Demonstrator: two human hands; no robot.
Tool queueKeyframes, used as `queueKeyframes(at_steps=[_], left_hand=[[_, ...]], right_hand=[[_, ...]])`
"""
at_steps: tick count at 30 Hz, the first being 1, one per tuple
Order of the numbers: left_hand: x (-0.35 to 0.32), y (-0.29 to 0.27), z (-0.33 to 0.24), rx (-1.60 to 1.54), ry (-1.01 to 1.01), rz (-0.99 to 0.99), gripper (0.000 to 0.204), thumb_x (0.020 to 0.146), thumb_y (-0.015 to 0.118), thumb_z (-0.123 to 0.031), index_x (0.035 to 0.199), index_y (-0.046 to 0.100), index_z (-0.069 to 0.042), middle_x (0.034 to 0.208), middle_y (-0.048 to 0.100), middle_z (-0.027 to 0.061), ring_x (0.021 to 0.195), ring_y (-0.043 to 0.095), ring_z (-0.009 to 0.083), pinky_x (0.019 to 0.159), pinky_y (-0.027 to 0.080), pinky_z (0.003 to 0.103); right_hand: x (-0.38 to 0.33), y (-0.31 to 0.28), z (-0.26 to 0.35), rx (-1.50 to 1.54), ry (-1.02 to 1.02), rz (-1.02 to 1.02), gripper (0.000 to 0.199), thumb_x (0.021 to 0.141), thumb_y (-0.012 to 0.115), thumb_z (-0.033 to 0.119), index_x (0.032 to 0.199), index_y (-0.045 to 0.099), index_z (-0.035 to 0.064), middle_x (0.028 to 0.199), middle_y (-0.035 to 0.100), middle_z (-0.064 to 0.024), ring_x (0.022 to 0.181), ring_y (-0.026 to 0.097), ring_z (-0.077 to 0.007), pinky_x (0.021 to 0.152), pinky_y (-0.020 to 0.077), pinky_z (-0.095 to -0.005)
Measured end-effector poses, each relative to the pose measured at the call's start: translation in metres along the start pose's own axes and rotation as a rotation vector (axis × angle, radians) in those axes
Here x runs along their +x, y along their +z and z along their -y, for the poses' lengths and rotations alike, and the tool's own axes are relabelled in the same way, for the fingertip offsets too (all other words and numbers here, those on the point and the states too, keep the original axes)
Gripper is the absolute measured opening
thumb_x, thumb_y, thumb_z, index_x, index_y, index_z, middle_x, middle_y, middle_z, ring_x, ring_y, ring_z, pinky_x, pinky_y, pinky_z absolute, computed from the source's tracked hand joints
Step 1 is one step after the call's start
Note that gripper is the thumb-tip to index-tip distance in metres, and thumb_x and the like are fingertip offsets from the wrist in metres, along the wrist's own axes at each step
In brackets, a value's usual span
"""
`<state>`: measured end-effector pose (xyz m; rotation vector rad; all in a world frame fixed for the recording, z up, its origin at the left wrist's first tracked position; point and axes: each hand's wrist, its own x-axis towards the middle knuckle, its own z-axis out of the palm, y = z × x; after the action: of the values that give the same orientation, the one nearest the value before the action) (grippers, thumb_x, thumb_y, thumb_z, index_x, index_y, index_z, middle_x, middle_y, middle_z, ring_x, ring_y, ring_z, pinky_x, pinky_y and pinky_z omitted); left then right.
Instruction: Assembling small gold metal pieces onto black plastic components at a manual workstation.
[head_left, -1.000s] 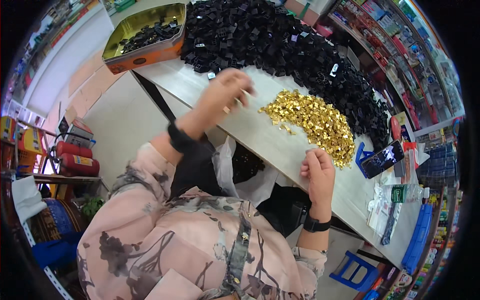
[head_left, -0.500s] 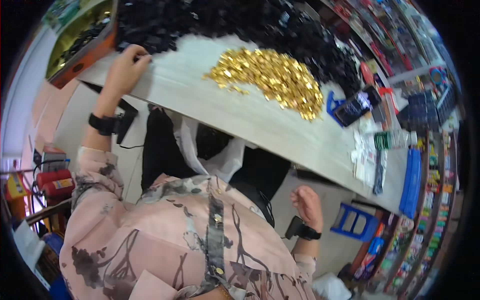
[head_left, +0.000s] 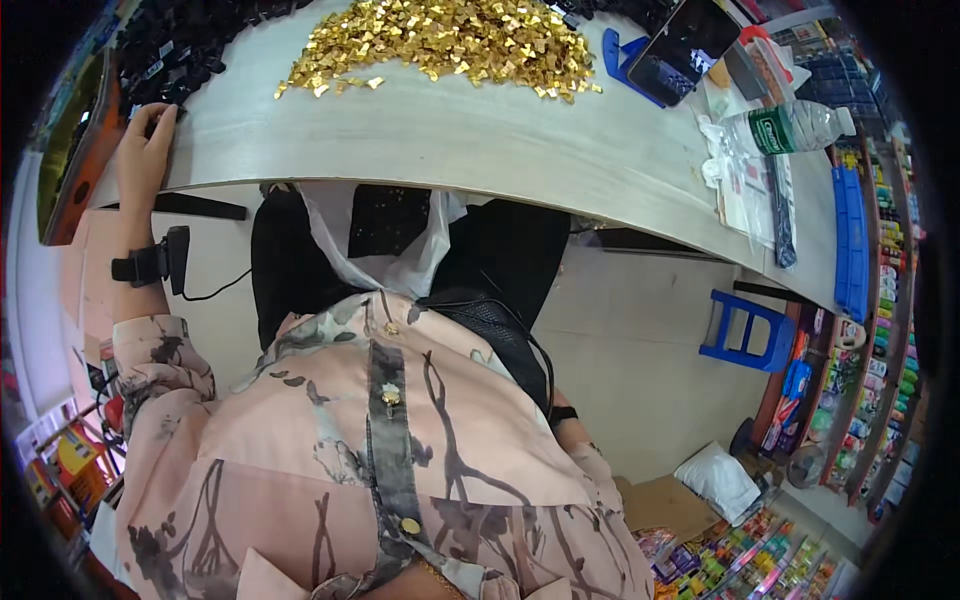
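- And here, at the left end of the table (head_left: 480,135), the near edge of the black pieces (head_left: 190,50) is met by the left hand (head_left: 146,150), with the orange box (head_left: 82,190) just beside it.
- Light and stiff, they would be judged, like hard plastic; little force should be needed, though smooth faces may be slippery and thin corners could be snapped if squeezed hard.
- A hold is best taken at the rim of a single piece, between thumb and fingertip; where pieces are tangled, the top ones look easiest to be lifted.
- Now the look: small, dark, squarish shapes are seen, heaped loosely, with pale glints thrown off a few of them.
- The left fingers are curled, a narrow dark gap being framed between finger and thumb; whether anything is pinched there cannot be told.
- The right hand is hidden; only its dark wrist strap (head_left: 563,412) is shown beside the shirt (head_left: 300,430), so its fingers cannot be judged.
- Farther right, gold pieces (head_left: 450,45) are spread in a shiny mound, and beyond them a phone (head_left: 685,50) is propped near a bottle (head_left: 790,128).
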<state>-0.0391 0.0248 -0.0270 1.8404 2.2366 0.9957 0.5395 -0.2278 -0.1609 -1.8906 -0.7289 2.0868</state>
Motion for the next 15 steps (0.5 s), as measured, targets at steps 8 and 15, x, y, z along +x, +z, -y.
queueKeyframes(at_steps=[8,15], left_hand=[[-0.005,0.001,0.000,0.016,0.057,-0.075,0.028,0.089,0.061,-0.026,0.100,0.062,-0.001,0.084,0.063,0.0054,0.077,0.056,0.0105,0.070,0.044,0.023],[-0.005,-0.001,0.002,-0.008,0.064,-0.106,0.027,0.089,0.060,-0.026,0.101,0.063,-0.002,0.085,0.063,0.0053,0.079,0.055,0.0101,0.072,0.044,0.023]], right_hand=[[0.020,-0.012,-0.008,-0.211,-0.048,-0.049,0.034,0.089,0.058,0.021,0.115,0.057,-0.0005,0.101,0.064,-0.0093,0.089,0.061,-0.0206,0.080,0.0484,-0.0311],[0.045,-0.009,0.002,-0.413,-0.092,-0.117,0.032,0.089,0.058,0.021,0.113,0.059,-0.0001,0.096,0.065,-0.0089,0.087,0.062,-0.0205,0.078,0.0487,-0.0313]])
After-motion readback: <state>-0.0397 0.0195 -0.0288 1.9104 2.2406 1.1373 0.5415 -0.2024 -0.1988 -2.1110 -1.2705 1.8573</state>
